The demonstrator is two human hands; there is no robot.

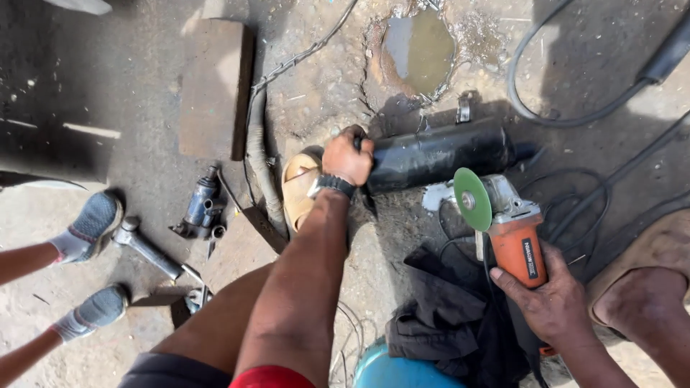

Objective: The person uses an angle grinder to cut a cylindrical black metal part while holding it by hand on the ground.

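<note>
At the far left of the dusty ground (144,151), two feet in grey slip-on shoes (92,224) belonging to another person were seen, well apart from the work. Just to their right a metal hammer-like tool (147,248) and a small blue bottle jack (201,205) had been laid on the ground, beside a flat rusty steel plate (212,86) and a corrugated hose (259,158).

Nearer the middle, a foot in a tan sandal (298,188) was planted just beside the end of a black steel cylinder (445,152), which lay on its side on the ground below a puddle (418,47). The left hand (347,156) was closed over the cylinder's left end, its grip wrapped tightly around it, apparently so that the round piece was kept from rolling and its flank left exposed.

To the right, an orange angle grinder (512,228) was held by its body in the right hand (552,300), the grip shut firmly around the casing. Its green disc (472,199) was turned on edge and kept close to the lower side of the cylinder; whether the two were touching could not be told. A dark cloth (453,316) was heaped below the grinder, next to a blue rounded container (399,370). Black cables (575,108) were looped across the ground at the right, and a knee (643,294) was seen at the edge.
</note>
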